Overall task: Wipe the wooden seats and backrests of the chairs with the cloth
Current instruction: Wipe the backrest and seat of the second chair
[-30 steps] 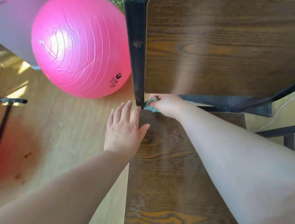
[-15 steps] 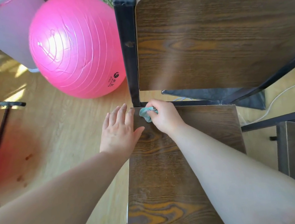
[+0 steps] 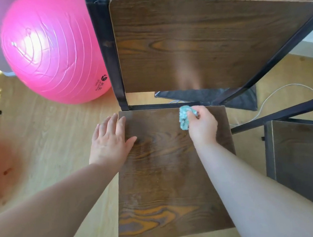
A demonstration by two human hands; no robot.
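Teal cloth (image 3: 184,118) against wooden seat (image 3: 168,175); print (image 3: 100,83) on pink ball (image 3: 52,52) illegible

Seat (image 3: 168,175) is placed centrally on the floor (image 3: 47,140), with the backrest (image 3: 201,41) raised behind its far edge. Left hand (image 3: 110,141) is laid flat over the seat's far left corner; right hand (image 3: 203,126) is set near the far edge, toward the right, with the cloth (image 3: 183,117) gripped at its fingers and pressed on the seat. Ball (image 3: 52,50) is lodged on the floor left of the backrest, just beside the frame post (image 3: 104,46). Second seat (image 3: 307,151) is stationed right of the first, apart. Cable (image 3: 277,93) is laid on the floor behind, to the right
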